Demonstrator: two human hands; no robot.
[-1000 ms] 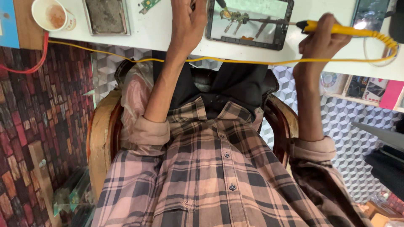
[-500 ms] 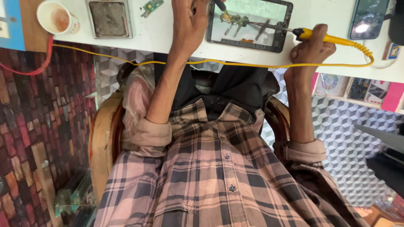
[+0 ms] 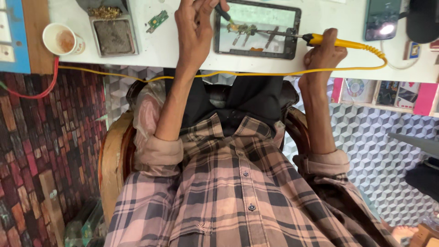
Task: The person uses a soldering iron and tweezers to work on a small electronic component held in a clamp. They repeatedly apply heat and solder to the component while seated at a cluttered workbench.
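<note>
An opened tablet with a dark frame lies on the white bench top. My left hand rests beside the tablet's left edge and pinches a thin dark tool whose tip reaches into the tablet. My right hand grips a yellow soldering iron. Its metal tip points left over the tablet's inner parts. The iron's yellow cord loops back along the bench edge.
A paper cup and a grey sponge tray stand at the left, with a small green circuit board near them. A phone with a lit spot lies at the right. A red cable hangs at the left.
My right hand has moved the soldering iron left, so its tip now lies over the tablet. My left hand has stayed at the tablet's left edge with the dark tool.
</note>
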